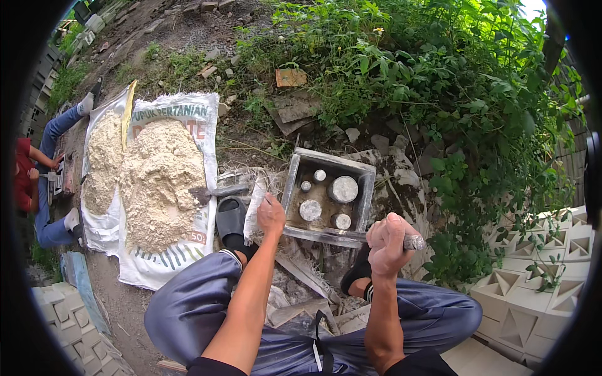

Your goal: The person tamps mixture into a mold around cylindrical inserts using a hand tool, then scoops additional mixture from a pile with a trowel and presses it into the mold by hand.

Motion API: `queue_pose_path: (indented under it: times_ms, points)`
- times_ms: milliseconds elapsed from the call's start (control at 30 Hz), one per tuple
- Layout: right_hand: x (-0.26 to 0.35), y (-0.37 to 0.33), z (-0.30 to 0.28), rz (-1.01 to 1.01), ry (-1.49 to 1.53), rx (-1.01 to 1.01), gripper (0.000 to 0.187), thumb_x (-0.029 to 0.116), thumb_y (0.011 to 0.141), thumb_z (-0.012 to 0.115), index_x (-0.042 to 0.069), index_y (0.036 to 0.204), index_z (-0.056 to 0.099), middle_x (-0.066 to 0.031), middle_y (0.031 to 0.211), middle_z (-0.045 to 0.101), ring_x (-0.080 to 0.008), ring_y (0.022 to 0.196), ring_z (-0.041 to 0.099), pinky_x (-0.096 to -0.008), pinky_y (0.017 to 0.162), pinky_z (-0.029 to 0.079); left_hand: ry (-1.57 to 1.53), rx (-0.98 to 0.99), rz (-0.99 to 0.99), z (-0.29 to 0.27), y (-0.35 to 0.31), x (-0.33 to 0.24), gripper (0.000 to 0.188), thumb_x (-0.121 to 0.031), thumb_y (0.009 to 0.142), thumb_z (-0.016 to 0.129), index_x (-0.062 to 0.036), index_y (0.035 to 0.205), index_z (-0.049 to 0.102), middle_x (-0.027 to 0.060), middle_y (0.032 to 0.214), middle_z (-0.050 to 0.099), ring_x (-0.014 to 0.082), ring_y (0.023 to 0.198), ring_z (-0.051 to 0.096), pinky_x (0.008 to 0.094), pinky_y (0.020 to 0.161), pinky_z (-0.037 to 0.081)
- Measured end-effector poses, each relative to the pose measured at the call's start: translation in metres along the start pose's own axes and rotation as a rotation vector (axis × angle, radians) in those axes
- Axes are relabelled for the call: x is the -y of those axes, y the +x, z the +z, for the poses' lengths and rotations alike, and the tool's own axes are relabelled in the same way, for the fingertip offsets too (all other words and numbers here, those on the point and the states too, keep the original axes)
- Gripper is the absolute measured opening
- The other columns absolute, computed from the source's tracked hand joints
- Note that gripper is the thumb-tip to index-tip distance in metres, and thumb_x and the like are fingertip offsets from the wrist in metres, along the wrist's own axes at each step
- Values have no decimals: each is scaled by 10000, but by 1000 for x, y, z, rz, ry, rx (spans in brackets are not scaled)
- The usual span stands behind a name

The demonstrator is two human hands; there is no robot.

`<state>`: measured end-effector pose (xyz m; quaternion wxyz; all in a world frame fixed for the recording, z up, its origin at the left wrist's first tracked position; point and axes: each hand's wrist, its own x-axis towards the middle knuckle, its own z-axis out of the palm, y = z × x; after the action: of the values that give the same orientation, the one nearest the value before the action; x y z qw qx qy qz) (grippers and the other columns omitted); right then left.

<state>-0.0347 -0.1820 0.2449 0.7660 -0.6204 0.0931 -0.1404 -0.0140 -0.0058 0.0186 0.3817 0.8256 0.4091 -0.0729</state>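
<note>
My left hand [271,216] is closed, pinching the edge of a whitish, frayed piece of woven cloth [254,210] just left of a square box mould [328,153]. Several round, grey-crusted cylinders of differing sizes stand inside the mould, the biggest cylinder [343,189] at its right. Over the mould's near right corner, my right hand [390,245] is wrapped round the crusted round handle [414,242] of a tool. A thin dark bar, apparently part of that tool, runs left from the fist along the mould's near edge. My fingers hide how the two join.
Pale sandy material [160,175] lies heaped on a white sack [210,119] at left, with a trowel [219,191] at its edge. Farther left sits another person [28,175]. Patterned pale blocks [527,282] are stacked at right; leafy plants [389,69] grow behind.
</note>
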Motion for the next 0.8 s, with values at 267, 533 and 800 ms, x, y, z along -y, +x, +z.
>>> queue_pose_path:
  times_ms: [267, 533, 800]
  points:
    - [16, 3, -1, -33, 76, -97, 384, 61, 874, 459, 67, 520, 311, 22, 458, 293, -67, 388, 244, -260, 369, 256, -15, 24, 31, 4, 7, 8, 546, -381, 964, 278, 21, 916, 645, 273, 971, 631, 458, 950, 569, 525, 857, 417]
    - [-103, -11, -51, -32, -79, -11, 389, 108, 903, 450, 76, 545, 304, 29, 471, 292, -72, 390, 243, -272, 377, 219, -15, -2, 43, 15, 3, 6, 559, -392, 963, 273, 21, 947, 651, 282, 957, 631, 462, 937, 574, 527, 849, 420]
    - [-17, 11, -34, 28, -6, -116, 391, 104, 910, 452, 118, 555, 289, 47, 465, 251, -64, 365, 206, -264, 338, 221, -36, -37, 84, 13, 12, 16, 563, -392, 962, 279, 37, 954, 643, 299, 975, 620, 469, 952, 565, 527, 855, 412]
